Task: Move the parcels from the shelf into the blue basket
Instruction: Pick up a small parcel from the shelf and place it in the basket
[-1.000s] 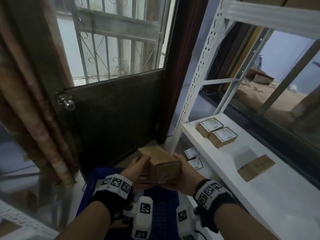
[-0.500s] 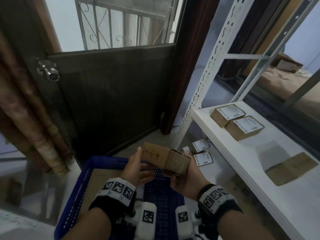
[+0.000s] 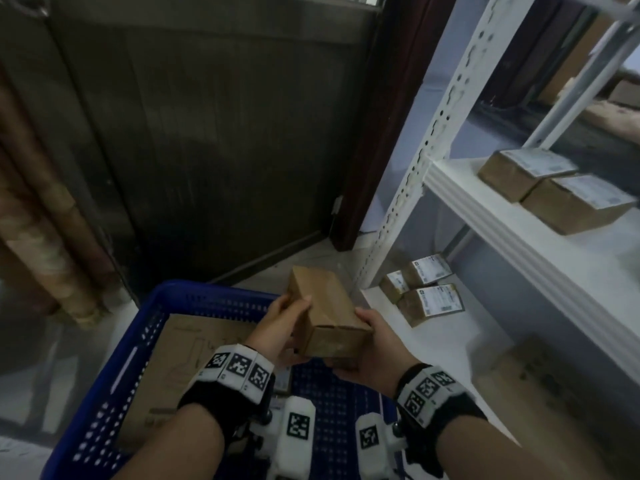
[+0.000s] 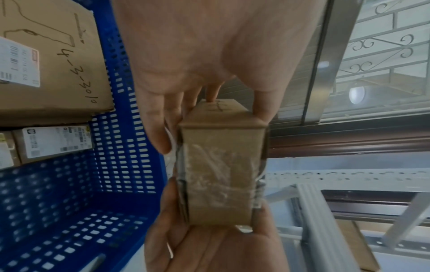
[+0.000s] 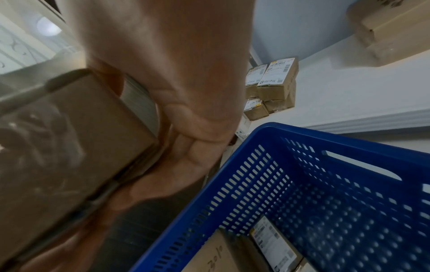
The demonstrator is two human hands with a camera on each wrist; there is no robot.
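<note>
While both hands hold parcel, blue basket below, shelf beside

Beyond my fingers stands a dark wooden door; left of them hangs a brown patterned curtain, past my left fingers a scrolled window grille.

The white shelf carries two labelled brown parcels touching side by side on its upper board. On the lower board, below those, sits a cluster of small labelled parcels, with a larger carton nearer.
</note>
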